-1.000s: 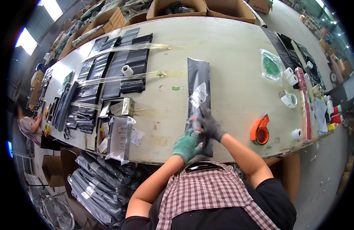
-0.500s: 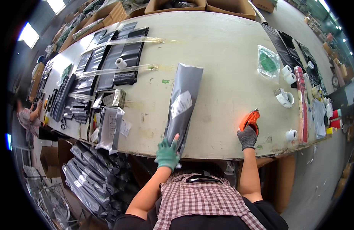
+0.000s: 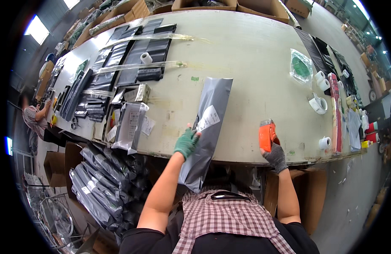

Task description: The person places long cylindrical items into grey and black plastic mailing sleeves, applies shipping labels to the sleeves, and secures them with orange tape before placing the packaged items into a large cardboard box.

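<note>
A long grey plastic mailing bag with a white label lies aslant on the table in front of me, its near end hanging past the table edge toward my apron. In its green glove, my left hand grips the bag's left edge beside the label, the thumb over the top. To the right, my right hand, gloved in dark grey, is closed around an orange hand-held tape dispenser. Its metal-edged end points away from me, apart from the bag.
Left of the bag stand an open box and flat black bags under clear tape strips. White rolls and a long red-and-white roll lie at right. Packed grey bags are piled below left. Another person works far left.
The grey bag has shifted toward me, over the table edge. My left hand has moved farther up along it. The right hand has turned the dispenser and drawn it closer to me.
</note>
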`<state>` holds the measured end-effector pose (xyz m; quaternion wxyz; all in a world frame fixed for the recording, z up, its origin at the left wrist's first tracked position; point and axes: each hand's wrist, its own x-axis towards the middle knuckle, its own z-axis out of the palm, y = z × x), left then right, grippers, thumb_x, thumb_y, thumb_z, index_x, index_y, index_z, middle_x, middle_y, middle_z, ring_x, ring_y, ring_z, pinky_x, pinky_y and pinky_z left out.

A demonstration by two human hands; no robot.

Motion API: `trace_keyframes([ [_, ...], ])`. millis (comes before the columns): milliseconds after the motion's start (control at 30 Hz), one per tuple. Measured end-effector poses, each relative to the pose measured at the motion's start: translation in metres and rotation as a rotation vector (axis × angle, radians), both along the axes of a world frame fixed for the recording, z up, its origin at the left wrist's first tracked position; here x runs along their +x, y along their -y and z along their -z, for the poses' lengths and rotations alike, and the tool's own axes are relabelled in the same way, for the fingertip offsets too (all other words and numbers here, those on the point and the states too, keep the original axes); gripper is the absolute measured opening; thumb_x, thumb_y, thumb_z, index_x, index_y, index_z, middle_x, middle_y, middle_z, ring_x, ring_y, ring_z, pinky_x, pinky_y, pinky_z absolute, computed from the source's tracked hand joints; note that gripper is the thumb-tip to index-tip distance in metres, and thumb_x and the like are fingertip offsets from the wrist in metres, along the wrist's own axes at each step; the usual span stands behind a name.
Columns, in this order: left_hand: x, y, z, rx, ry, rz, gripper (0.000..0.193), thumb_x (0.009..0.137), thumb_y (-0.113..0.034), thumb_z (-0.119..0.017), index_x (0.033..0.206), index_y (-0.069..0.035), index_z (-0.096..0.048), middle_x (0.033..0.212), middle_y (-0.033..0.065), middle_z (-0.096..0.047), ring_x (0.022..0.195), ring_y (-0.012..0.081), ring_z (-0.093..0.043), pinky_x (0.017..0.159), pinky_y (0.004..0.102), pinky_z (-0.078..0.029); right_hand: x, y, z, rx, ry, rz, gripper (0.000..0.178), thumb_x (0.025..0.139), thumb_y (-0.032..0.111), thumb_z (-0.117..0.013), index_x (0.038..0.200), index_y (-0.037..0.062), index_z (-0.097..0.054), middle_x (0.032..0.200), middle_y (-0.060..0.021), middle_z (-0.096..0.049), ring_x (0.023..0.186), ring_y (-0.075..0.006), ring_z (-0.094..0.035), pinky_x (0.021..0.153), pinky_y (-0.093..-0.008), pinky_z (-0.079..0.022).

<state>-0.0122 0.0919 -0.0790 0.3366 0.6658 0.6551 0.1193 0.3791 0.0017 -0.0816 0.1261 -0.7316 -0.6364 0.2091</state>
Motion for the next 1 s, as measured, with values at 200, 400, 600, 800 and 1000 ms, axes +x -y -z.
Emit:
trace_keyframes([
  [200,-0.012,0.075,-0.066,-0.040,0.767,-0.140,0.058,0.094,-0.041,-0.050,0.128,0.006,-0.046,0.117,0.0156,-0.059,0.109,0.0206,-0.056,0.094,0.0309,-0.042,-0.107,0.037,-0.097,0.215,-0.573,-0.847,0.034,0.066,0.021,-0.075,0.095,0.0078,-0.062,0.092,-0.0122,-0.063,0.088,-0.0313,-0.060,0.083,-0.0408,-0.049],
  [400,-0.021,0.123,-0.093,-0.656,1.091,-0.206,0.042,0.092,-0.038,-0.056,0.108,0.001,-0.062,0.097,0.0074,-0.065,0.093,0.0147,-0.060,0.084,0.0289,-0.046,-0.141,0.039,-0.096,0.024,-0.522,-1.064,0.044,0.073,0.031,-0.073,0.110,0.0103,-0.061,0.105,-0.0110,-0.063,0.101,-0.0345,-0.055,0.097,-0.0415,-0.040],
  [600,-0.028,0.131,-0.073,-0.691,1.433,-0.330,0.023,0.088,-0.023,-0.064,0.092,-0.001,-0.066,0.086,0.0042,-0.067,0.082,0.0119,-0.062,0.075,0.0243,-0.048,-0.153,0.049,-0.097,-0.252,-0.604,-0.991,0.042,0.073,0.029,-0.074,0.106,0.0070,-0.063,0.101,-0.0138,-0.064,0.093,-0.0339,-0.058,0.089,-0.0381,-0.045],
  [800,-0.100,0.100,-0.035,0.216,0.464,-0.492,0.014,0.085,-0.011,-0.065,0.079,0.001,-0.068,0.064,0.0059,-0.066,0.057,0.0112,-0.061,0.057,0.0265,-0.048,-0.101,0.067,-0.106,-0.593,-0.994,-0.295,0.056,0.076,0.049,-0.070,0.098,-0.0019,-0.066,0.074,-0.0111,-0.066,0.069,-0.0109,-0.061,0.063,-0.0281,-0.049],
  [1000,-0.061,0.117,0.112,-0.353,0.370,-0.227,0.028,0.088,-0.027,-0.063,0.093,0.000,-0.069,0.083,0.0092,-0.069,0.073,0.0159,-0.062,0.069,0.0334,-0.049,-0.130,0.055,-0.014,-0.553,-0.445,-0.280,0.054,0.075,0.053,-0.068,0.082,-0.0005,-0.069,0.059,-0.0068,-0.061,0.056,-0.0107,-0.058,0.054,-0.0285,-0.046],
])
